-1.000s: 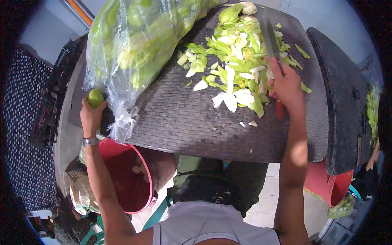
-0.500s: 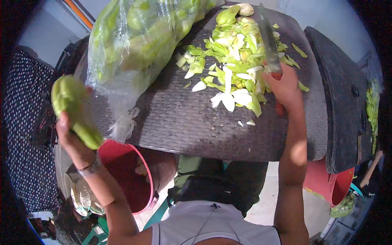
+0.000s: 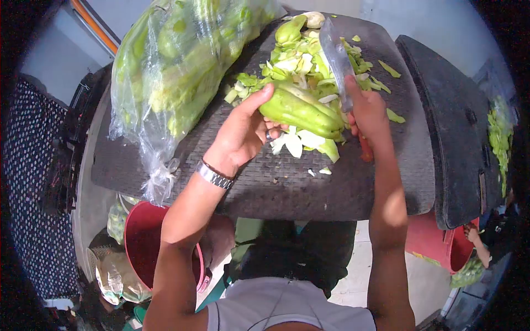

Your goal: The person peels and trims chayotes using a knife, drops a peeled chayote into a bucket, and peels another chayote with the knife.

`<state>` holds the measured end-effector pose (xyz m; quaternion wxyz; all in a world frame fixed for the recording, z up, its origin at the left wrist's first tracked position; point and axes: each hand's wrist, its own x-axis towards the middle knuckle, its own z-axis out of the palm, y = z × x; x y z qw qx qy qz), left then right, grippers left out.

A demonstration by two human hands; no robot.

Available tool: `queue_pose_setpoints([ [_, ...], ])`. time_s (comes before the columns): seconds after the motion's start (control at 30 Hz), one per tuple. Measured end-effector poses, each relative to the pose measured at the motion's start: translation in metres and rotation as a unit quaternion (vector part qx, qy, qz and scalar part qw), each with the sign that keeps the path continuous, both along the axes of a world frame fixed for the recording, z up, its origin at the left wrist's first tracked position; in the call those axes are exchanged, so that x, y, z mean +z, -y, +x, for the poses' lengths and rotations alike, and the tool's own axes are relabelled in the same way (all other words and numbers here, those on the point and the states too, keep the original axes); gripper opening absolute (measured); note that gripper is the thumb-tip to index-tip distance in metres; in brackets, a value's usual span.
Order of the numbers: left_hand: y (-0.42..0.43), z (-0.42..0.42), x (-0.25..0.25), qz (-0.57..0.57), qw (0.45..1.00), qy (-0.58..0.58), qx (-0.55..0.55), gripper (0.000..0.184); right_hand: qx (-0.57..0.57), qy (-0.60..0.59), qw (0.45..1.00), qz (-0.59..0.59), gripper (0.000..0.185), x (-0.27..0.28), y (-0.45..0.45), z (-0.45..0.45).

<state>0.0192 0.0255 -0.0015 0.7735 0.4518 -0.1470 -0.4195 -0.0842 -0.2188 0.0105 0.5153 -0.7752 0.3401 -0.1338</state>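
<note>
My left hand [image 3: 247,128] grips a large light-green pepper [image 3: 301,110], its thumb along the near end. The pepper is held above a heap of cut green and white pieces [image 3: 314,63] on the dark woven-pattern table [image 3: 265,193]. My right hand [image 3: 370,113] is closed around the red handle of a knife [image 3: 334,58]. Its broad blade points up and away, just beside the far end of the pepper. Another whole green pepper [image 3: 290,30] lies at the back of the heap, next to a whitish round piece [image 3: 314,20].
A clear plastic bag full of green peppers [image 3: 176,66] lies on the table's left. Red tubs [image 3: 135,243] stand below at left and right [image 3: 430,237]. Beyond a dark chair back or panel [image 3: 441,127] at right, another person's hand [image 3: 472,234] shows near a tub.
My left hand has brought the pepper from the far left, beside the bag, over to the heap in front of the knife. The knife hand has shifted slightly left.
</note>
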Motion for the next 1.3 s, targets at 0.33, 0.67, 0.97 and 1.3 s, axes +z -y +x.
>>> queue_pose_setpoints([
  [0.33,0.008,0.013,-0.005,-0.141,0.983,-0.112,0.021,0.061,0.035,0.024,0.988,-0.147,0.057,-0.015,0.016,0.004],
  [0.67,-0.001,0.018,-0.027,-0.076,0.994,-0.080,-0.002,0.064,0.082,0.144,0.959,-0.231,0.040,-0.009,-0.010,-0.003],
  [0.97,0.002,0.007,-0.024,-0.045,0.998,0.036,0.011,0.048,0.013,0.082,0.962,-0.261,0.035,-0.010,-0.003,-0.001],
  [1.3,0.006,-0.011,-0.013,0.158,0.746,0.622,0.179,0.062,0.238,0.126,0.925,-0.269,0.086,0.008,-0.045,-0.021],
])
